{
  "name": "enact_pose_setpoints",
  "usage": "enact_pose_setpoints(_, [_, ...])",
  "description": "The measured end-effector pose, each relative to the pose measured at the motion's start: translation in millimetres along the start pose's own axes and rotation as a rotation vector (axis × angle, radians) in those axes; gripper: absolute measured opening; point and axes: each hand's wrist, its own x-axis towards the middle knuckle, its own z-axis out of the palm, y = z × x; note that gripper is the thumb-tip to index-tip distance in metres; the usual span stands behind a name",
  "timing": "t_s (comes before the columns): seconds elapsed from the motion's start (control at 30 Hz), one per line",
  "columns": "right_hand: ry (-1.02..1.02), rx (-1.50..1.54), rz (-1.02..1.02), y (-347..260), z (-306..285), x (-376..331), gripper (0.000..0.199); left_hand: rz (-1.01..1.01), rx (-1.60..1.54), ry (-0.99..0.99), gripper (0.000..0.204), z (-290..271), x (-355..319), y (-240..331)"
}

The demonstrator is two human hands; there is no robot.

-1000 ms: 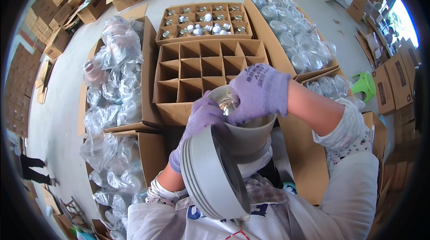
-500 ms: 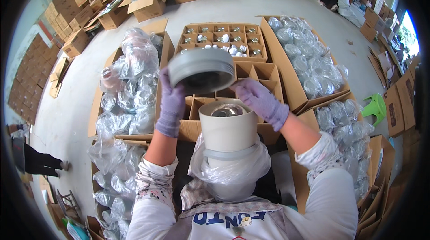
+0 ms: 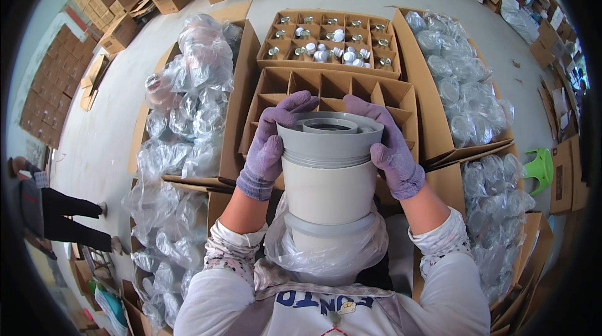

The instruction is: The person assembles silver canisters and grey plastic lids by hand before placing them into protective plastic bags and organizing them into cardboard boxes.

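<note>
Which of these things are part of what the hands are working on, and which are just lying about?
In hand:
left hand
right hand
grey lid
white container
clear bag

Lying about:
empty divider box
box of small jars
bagged items
green stool

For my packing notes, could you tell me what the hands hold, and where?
Both hands, left hand and right hand, grip the grey lid atop the white container.

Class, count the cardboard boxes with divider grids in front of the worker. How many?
2: a far box holding small jars, and a nearer, apparently empty box partly behind the grey-lidded white container. Others may be hidden.
</note>
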Motion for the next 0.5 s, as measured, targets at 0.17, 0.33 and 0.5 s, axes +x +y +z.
enact_pose_setpoints(0.17, [-0.054, 0.15, 0.192, 2.7, -5.2, 1.3, 0.073, 0.04, 0.04, -0.002, 0.037, -3.8, -7.4, 4.2])
enact_pose_setpoints(0.33, [-0.103, 0.446, 0.236, 26.5, -8.8, -1.7, 0.072, 0.12, 0.411, 0.007, 0.041, 1.6, -13.4, 12.2])
enact_pose_setpoints(0.5, [-0.177, 0.753, 0.254, 40.7, -9.8, -5.3, 0.074, 0.064, 0.672, 0.126, 0.029, 34.9, -19.0, 28.8])
